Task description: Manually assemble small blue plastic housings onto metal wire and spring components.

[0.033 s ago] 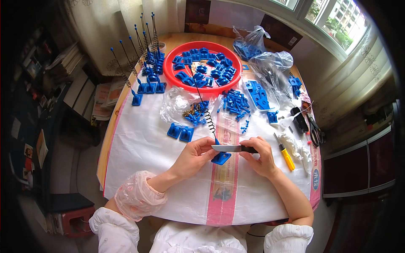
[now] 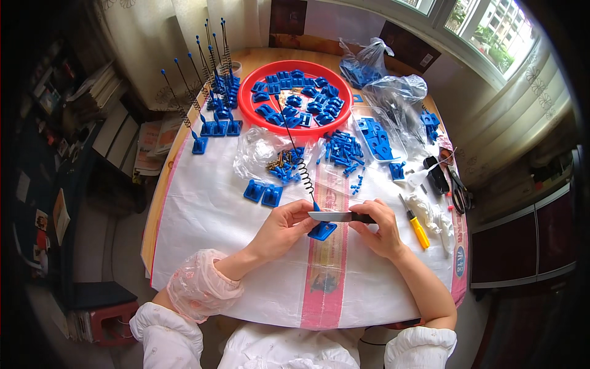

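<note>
— While both hands sit just below the red tray (image 2: 246, 107), what's in them?

— Left hand (image 2: 284, 230) w/ fingers curled, pinching the blue plastic base (image 2: 322, 231) & touching the knife tip. Right hand (image 2: 380, 229) closed round the dark handle of a knife (image 2: 335, 216), blade pointing toward the left hand, lying across the top of the base.

— And the base itself?

— Well below the tray, on the white cloth of the table (image 2: 209, 209), over the pink stripe. A coiled spring wire (image 2: 297, 157) rises from it, up toward the tray.

— Other stuff near the tray?

— Tray's full of blue pieces. Left of it: row of finished bases w/ upright spring wires (image 2: 209, 80). Below it: clear bag w/ brass screws (image 2: 276, 163), two blue bases (image 2: 263, 193), heap of small blue pins (image 2: 345, 152). Right of it: clear plastic bags (image 2: 393, 92) w/ more blue parts. Further right & lower: yellow-handled screwdriver (image 2: 418, 229), white gloves (image 2: 433, 212), scissors (image 2: 458, 187).
</note>
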`<state>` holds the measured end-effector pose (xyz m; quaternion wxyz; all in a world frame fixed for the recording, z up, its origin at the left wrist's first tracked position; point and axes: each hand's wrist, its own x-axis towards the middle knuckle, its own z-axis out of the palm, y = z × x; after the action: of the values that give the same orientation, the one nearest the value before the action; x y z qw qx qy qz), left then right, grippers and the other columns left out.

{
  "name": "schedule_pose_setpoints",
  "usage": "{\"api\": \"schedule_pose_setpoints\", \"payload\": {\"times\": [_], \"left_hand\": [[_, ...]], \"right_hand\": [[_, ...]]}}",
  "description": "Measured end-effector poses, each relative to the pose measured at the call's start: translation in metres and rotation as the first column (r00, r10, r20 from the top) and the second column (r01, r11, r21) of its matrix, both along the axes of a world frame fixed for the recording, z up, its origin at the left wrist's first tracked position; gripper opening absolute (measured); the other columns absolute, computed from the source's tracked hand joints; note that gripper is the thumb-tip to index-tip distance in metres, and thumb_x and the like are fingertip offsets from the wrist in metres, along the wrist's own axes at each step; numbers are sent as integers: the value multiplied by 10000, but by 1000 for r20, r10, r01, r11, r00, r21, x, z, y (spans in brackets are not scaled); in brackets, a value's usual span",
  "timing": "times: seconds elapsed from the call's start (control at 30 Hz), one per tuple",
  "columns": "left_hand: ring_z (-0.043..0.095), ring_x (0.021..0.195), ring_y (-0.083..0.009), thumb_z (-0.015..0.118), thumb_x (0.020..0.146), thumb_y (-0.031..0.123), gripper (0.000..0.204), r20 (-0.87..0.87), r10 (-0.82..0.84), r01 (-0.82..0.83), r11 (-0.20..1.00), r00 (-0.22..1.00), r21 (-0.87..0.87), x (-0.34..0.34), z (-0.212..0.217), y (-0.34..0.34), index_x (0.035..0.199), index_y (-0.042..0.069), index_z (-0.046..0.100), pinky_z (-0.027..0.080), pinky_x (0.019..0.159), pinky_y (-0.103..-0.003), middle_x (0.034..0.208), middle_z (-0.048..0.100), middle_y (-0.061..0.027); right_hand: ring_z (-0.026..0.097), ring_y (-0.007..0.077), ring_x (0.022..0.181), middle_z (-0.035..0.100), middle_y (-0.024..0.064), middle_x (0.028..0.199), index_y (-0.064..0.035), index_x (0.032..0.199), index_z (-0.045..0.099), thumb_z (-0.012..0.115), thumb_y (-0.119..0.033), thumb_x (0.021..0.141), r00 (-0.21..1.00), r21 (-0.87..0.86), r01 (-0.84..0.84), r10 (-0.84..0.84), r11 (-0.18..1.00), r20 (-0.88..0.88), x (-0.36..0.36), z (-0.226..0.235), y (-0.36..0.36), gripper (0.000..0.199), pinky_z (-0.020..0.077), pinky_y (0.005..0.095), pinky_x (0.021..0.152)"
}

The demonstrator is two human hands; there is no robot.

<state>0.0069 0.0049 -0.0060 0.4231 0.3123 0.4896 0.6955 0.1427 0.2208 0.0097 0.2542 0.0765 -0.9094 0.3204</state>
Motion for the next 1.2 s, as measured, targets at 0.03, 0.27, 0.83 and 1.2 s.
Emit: {"api": "schedule_pose_setpoints", "payload": {"times": [0.03, 0.27, 0.83, 1.2], "left_hand": [[612, 947, -65, 580, 987, 117, 163, 2, 0, 0, 1000, 1000, 4, 0, 1, 0, 1113, 20, 615, 490, 831, -220, 1014, 679, -21], [617, 942, -68, 592, 983, 131, 175, 7, -13, 13, 1000, 1000, -5, -2, -2, -1, 1119, 23, 617, 492, 832, -223, 1024, 681, -27], [606, 968, -76, 581, 985, 111, 180, 40, -12, 12, 1000, 999, 16, -1, 0, 0, 1138, 19, 609, 485, 861, -230, 1046, 668, -25], [633, 1024, -128, 536, 996, 79, 221, 42, -40, 40, 999, 998, 13, -2, 3, 0, 1181, -22, 602, 498, 937, -258, 1088, 675, -66]], "right_hand": [[603, 221, 654, 651, 57, 775, -52, 1012, 626, 766, -91, 763, 1000, 0, 0, 0, 1000, -1, 0, 0, 0, 289, 406, 335, 660], [587, 216, 641, 645, 55, 768, -53, 1021, 630, 760, -101, 773, 1000, -1, 6, -6, 1000, 0, 0, -1, 0, 284, 403, 332, 654], [599, 223, 662, 660, 60, 783, -51, 1004, 641, 761, -110, 776, 999, -35, 29, -28, 999, 19, 1, -2, 0, 265, 408, 334, 655], [573, 207, 651, 646, 61, 744, -26, 1002, 658, 638, -56, 860, 998, -106, 44, -40, 993, 40, 3, -1, -1, 147, 427, 325, 636]]}}
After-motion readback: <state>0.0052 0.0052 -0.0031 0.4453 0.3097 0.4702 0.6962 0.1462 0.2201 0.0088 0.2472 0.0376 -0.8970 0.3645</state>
